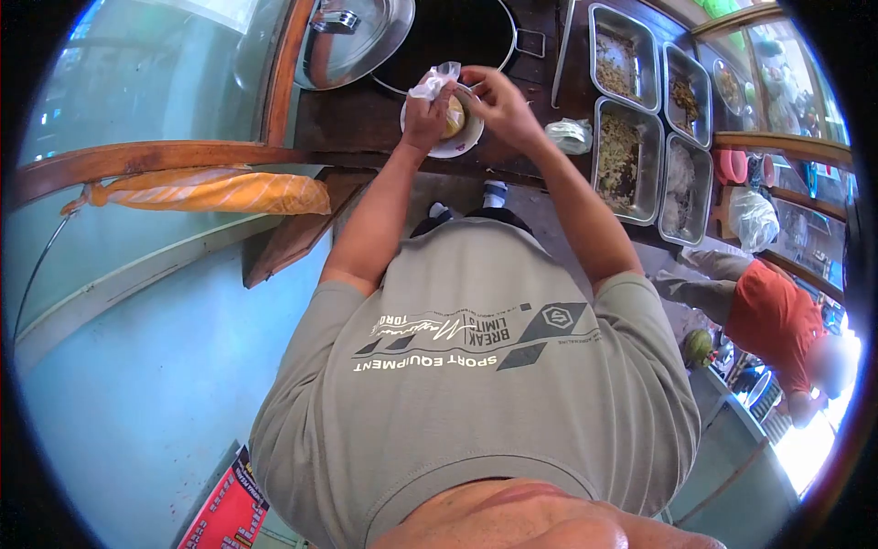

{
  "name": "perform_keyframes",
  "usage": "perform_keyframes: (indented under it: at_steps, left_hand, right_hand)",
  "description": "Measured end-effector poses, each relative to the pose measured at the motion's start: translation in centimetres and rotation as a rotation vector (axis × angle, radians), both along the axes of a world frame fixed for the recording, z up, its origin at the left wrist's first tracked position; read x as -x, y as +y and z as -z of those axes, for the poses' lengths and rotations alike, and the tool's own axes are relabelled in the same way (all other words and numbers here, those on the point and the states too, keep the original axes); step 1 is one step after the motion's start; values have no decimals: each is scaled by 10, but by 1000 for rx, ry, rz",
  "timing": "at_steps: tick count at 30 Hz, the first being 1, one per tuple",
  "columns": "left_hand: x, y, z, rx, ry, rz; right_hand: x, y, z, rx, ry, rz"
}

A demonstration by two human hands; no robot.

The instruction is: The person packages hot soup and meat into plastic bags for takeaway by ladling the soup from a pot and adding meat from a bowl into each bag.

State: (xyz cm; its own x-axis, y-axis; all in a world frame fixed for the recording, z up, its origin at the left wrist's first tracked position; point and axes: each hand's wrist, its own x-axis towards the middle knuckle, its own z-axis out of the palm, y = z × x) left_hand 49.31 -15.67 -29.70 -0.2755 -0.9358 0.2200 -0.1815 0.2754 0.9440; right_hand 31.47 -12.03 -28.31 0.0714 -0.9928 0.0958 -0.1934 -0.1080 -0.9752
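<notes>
Over a white bowl (451, 148), my left hand (424, 119) is closed around the gathered upper part of a clear plastic bag (436, 82). Yellowish food (454, 119) shows in the lower part of the bag, which hangs inside the bowl or just above it. My right hand (501, 105) is beside the bag's neck, its fingers bent and pinched together near my left fingertips. Whatever those fingers grip is too small to make out. Behind both hands stands a large dark pot (448, 37).
A metal lid (375, 59) leans left of the pot. To the right are a stack of clear plastic bags (569, 135) and metal trays of food (629, 165). A rolled orange cloth (219, 192) hangs at left. Another person in red (777, 311) is at far right.
</notes>
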Motion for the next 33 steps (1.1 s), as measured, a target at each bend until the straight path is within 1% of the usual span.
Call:
perform_keyframes:
  at_steps: [2, 3, 5, 6, 7, 8, 10, 11, 13, 14, 15, 16, 17, 19, 20, 21, 22, 23, 24, 25, 28, 32, 33]
  left_hand:
    - [2, -5, -7, 94, 41, -26]
    - [2, -7, -16, 129, 57, -19]
    - [4, -8, -31, 175, 98, 26]
    - [3, -9, -35, 148, 65, 63]
    - [0, -10, -38, 121, 32, 99]
    - [-3, -12, -42, 95, 1, 135]
    - [-10, -16, -50, 160, -82, 162]
    - [-13, -17, -56, 194, -122, 174]
    - [-16, -8, -64, 385, -67, -5]
    - [-18, -2, -68, 480, -37, -99]
    - [-22, 10, -60, 423, 12, -245]
    - [-30, 29, -53, 167, 104, -318]
    - [-43, 42, -40, 32, 27, -278]
    - [-52, 70, -4, -789, 301, -61]
    - [-42, 79, -12, -943, 471, -59]
    - [-24, 87, -26, -1095, 645, -57]
    - [-10, 90, -35, -1243, 822, -53]
    - [-4, 87, -36, -1216, 927, 16]
    - [2, 83, -36, -1185, 1034, 83]
    - [7, 80, -35, -1147, 1141, 150]
    - [8, 83, -16, -1172, 1236, 83]
    - [0, 88, 9, -1225, 1504, 259]
    - [3, 87, -14, -1279, 1303, 49]
  right_hand:
    - [-14, 11, 18, 361, 471, -21]
    - [-27, 17, 15, 299, 421, -6]
    - [-49, 7, 25, 385, 421, 74]
    - [-59, 0, 32, 427, 422, 115]
    - [-70, -13, 38, 458, 352, 138]
    - [-77, -16, 35, 437, 314, 138]
    - [-84, -19, 26, 396, 241, 134]
    - [-85, -21, 27, 418, 227, 150]
    - [-86, -25, 29, 459, 200, 174]
    - [-85, -25, 27, 381, 161, 166]
    - [-83, -22, 21, 303, 124, 158]
    - [-82, -19, 16, 224, 88, 153]
    - [-82, -17, 9, 162, 31, 168]
    - [-74, -14, 1, 156, 139, 116]
    - [-71, -11, -3, 150, 194, 88]
    - [-70, -4, -12, 223, 181, 107]
    - [-69, 2, -9, 291, 217, 112]
    - [-67, 8, -3, 360, 254, 116]
    - [-65, 15, -11, 429, 290, 117]
    - [-59, 27, -21, 364, 328, 23]
    - [-42, 51, -31, 480, 453, 60]
    - [-28, 74, -28, 273, 566, 116]
    - [-20, 70, -28, 301, 601, 57]
